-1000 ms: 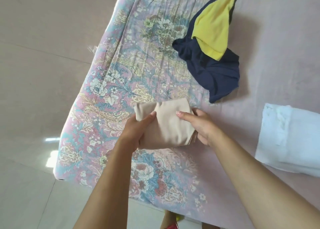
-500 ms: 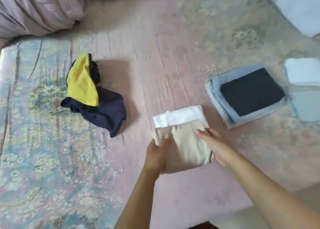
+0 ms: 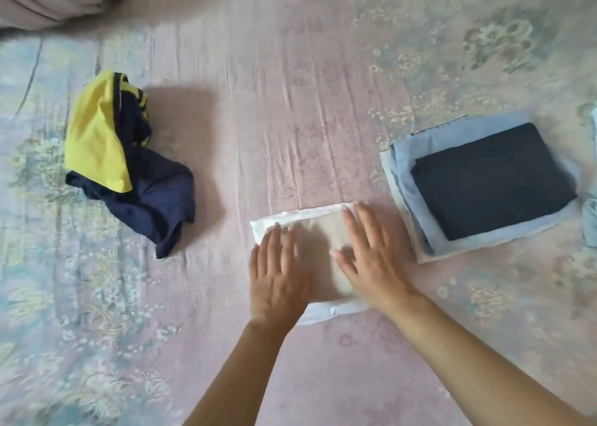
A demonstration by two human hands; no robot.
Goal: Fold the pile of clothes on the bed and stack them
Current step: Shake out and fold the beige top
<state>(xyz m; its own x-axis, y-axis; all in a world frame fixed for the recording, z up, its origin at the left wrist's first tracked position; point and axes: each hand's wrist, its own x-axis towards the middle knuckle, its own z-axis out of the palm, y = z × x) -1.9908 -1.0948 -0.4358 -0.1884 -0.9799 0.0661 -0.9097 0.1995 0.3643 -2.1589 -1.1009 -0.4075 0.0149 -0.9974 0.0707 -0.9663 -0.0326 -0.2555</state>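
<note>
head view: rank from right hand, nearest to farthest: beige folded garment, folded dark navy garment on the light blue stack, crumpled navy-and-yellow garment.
From the right hand:
1. Beige folded garment, directly under its palm.
2. Folded dark navy garment, atop the light blue stack, to the right.
3. Crumpled navy-and-yellow garment, far left.

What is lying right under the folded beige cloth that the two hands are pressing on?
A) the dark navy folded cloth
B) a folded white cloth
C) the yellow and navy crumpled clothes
B: the folded beige cloth rests on a folded white cloth, whose edges show around it.
</note>
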